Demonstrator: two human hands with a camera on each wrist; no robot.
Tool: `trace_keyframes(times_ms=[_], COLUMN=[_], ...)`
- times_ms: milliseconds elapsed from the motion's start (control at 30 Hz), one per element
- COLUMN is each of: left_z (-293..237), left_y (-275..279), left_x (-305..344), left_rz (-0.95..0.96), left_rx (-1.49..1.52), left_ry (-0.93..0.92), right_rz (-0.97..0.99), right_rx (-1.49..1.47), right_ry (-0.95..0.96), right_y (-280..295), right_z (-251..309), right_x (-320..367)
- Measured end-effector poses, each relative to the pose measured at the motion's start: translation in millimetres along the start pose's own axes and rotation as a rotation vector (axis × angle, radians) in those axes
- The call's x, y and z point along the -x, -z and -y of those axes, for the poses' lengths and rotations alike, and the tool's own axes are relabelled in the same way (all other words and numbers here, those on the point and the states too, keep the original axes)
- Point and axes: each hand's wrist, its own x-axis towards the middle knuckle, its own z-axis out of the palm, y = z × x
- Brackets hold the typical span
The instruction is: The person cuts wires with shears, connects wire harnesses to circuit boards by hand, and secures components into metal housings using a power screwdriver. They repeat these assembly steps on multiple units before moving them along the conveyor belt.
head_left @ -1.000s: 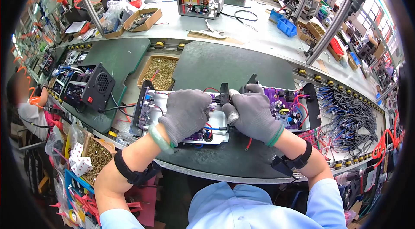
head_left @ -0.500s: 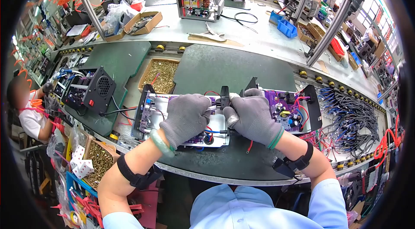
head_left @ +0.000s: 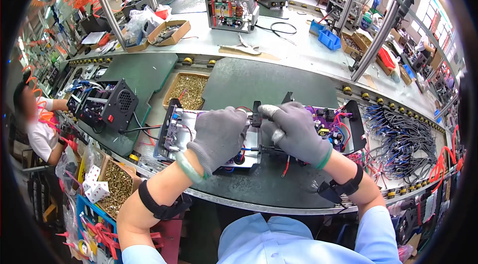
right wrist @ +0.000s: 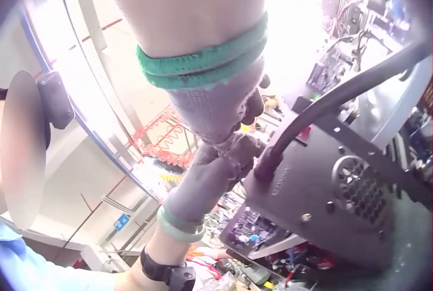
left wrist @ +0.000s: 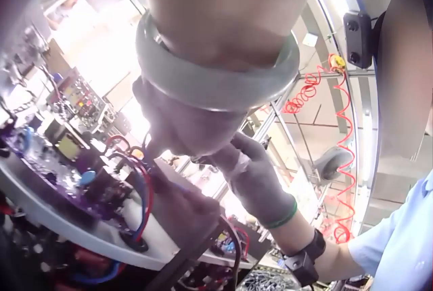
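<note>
Both hands wear grey gloves and meet at an upright black end panel (head_left: 257, 105) of a metal chassis (head_left: 187, 119) carrying circuit boards. My left hand (head_left: 221, 132) curls its fingers at the panel's inner side, gripping near its top edge. From the other side, my right hand (head_left: 298, 132), with tape round its thumb and index finger, reaches its fingertips to the same edge. What the right fingertips hold cannot be told. In the right wrist view the black panel (right wrist: 304, 199) shows a round vent grille and a thick black cable (right wrist: 338, 98). A second chassis with purple boards (head_left: 326, 124) lies behind the right hand.
A box of brass-coloured hardware (head_left: 189, 89) stands behind the chassis on the left. Farther left sits another black unit (head_left: 112, 104) on a green board. Many bundled cables (head_left: 403, 132) lie at the right. Pliers (head_left: 244, 47) rest on the far bench. Another person (head_left: 45, 129) works at the left.
The right thumb has drawn back slightly from the panel while its index finger has shifted over the top edge. The left hand stays at the panel. The head view has shifted slightly.
</note>
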Motion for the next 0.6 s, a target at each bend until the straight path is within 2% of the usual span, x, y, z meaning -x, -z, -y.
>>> trace_keyframes(times_ms=[67, 100, 200, 233, 267, 300, 333, 400, 433, 467, 533, 600], left_z=[-3, -6, -9, -7, -4, 2, 5, 11, 13, 10, 4, 7], left_y=[8, 7, 13, 11, 9, 8, 5, -7, -20, -19, -15, -19], left_x=[-1, -2, -3, -2, 0, 2, 2, 5, 8, 8, 7, 7], left_rz=[0.03, 0.029, 0.028, -0.06, -0.141, -0.041, -0.033, -0.068, -0.176, -0.176, -0.206, -0.213], left_rx=[0.075, 0.093, 0.161, 0.366, 0.575, 0.806, 0.804, 0.511, 0.315, 0.311, 0.082, 0.108], left_ry=[-0.02, 0.002, 0.04, 0.027, 0.015, 0.124, 0.112, 0.065, -0.017, -0.019, -0.106, -0.08], right_rz=[-0.277, -0.249, -0.221, -0.23, -0.16, -0.091, -0.1, -0.148, -0.206, -0.21, -0.048, 0.039], right_rx=[-0.023, 0.029, -0.044, -0.045, -0.111, -0.176, -0.174, -0.03, 0.12, 0.119, 0.189, 0.253], right_ry=[0.279, 0.297, 0.304, 0.295, 0.171, 0.048, 0.038, 0.129, 0.136, 0.135, -0.084, -0.084], right_y=[7, 5, 11, 10, 8, 5, -2, -16, -16, -18, -27, -23], right_z=[15, 13, 9, 8, 7, 6, 2, -5, -7, -10, -16, -13], right_x=[-6, -8, -14, -14, -13, -11, -9, -5, -4, -3, 1, 1])
